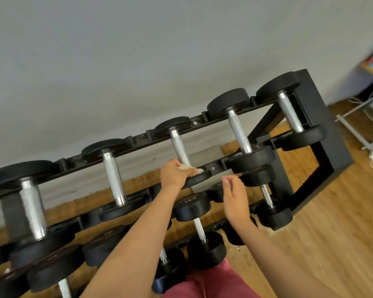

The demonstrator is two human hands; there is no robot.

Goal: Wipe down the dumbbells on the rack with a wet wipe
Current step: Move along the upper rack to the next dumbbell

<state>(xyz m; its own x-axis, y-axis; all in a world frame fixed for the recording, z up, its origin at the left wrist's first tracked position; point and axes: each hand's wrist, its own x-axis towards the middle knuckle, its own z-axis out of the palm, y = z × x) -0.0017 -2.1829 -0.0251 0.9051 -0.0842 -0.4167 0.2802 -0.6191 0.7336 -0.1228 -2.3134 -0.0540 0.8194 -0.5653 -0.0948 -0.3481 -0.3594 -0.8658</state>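
A black rack (323, 134) carries several black dumbbells with silver handles on its top tier, and smaller ones sit on the tiers below. My left hand (174, 176) holds a crumpled white wet wipe (191, 168) against the near head of the middle top-tier dumbbell (180, 147), right where its handle ends. My right hand (234, 195) hovers just to the right of it with fingers loosely curled, holding nothing, in front of the neighbouring dumbbell (251, 160).
A grey wall stands right behind the rack. Wooden floor (332, 244) spreads to the right, with white cables and a metal frame (366, 134) at the far right edge. My red shorts (211, 284) show at the bottom.
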